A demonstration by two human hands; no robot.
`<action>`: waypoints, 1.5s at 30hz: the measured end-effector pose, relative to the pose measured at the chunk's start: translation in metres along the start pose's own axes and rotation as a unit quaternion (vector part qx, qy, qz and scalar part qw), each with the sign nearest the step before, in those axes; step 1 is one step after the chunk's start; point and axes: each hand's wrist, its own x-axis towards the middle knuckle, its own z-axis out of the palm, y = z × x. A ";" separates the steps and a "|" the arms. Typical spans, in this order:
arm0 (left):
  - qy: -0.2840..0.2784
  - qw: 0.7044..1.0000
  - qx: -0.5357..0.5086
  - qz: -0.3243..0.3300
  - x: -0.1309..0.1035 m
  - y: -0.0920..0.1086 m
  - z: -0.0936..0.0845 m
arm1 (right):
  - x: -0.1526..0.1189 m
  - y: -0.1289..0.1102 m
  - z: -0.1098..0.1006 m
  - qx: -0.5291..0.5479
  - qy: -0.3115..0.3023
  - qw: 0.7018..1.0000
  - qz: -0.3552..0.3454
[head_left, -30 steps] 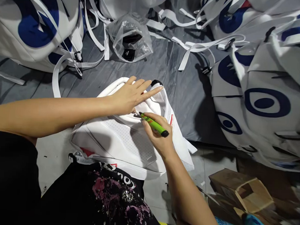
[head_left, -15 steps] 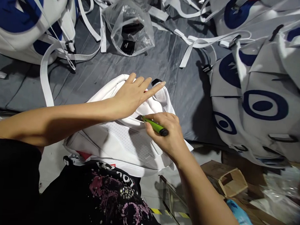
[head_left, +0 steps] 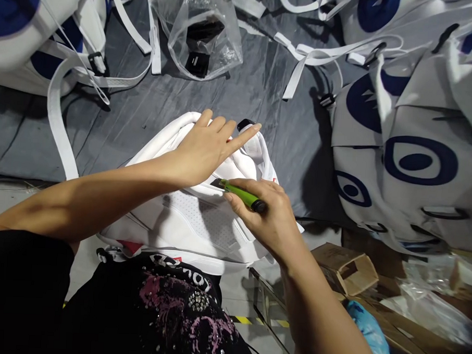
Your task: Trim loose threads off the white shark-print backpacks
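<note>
A white backpack [head_left: 171, 216] with a dotted mesh panel lies in front of me, against my body. My left hand [head_left: 206, 147] is on its upper part, three fingers bent over the fabric and one finger stretched out to the right. The fingertips of the bent fingers are hidden. My right hand [head_left: 268, 209] holds a green utility knife [head_left: 239, 194] with a black end. Its dark tip points left into the fold of the bag's opening, just below my left hand; the very point is hard to make out.
Behind the bag, a clear plastic bag [head_left: 205, 40] with black pieces lies on the grey-covered table [head_left: 117, 119]. White straps [head_left: 62, 122] trail from backpacks on the left. More white backpacks with blue eye prints [head_left: 412, 158] stand at right. A cardboard box [head_left: 345, 270] sits lower right.
The view has shifted slightly. The knife's tip shows a little more clearly at the fold. Both hands keep nearly the same place on the backpack.
</note>
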 end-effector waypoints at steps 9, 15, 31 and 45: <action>-0.014 1.000 -0.013 -0.002 -0.001 -0.001 -0.006 | 0.015 -0.009 0.009 -0.042 -0.043 0.994 -0.086; -0.008 1.000 -0.028 0.005 -0.002 -0.004 -0.004 | 0.018 -0.013 0.004 -0.032 -0.061 0.994 -0.088; 0.005 0.999 -0.041 0.015 -0.003 -0.007 -0.003 | 0.022 -0.019 -0.005 -0.035 -0.115 0.992 -0.036; -0.010 1.000 -0.023 0.004 0.000 -0.007 -0.003 | 0.025 -0.032 0.004 -0.134 -0.104 0.985 0.017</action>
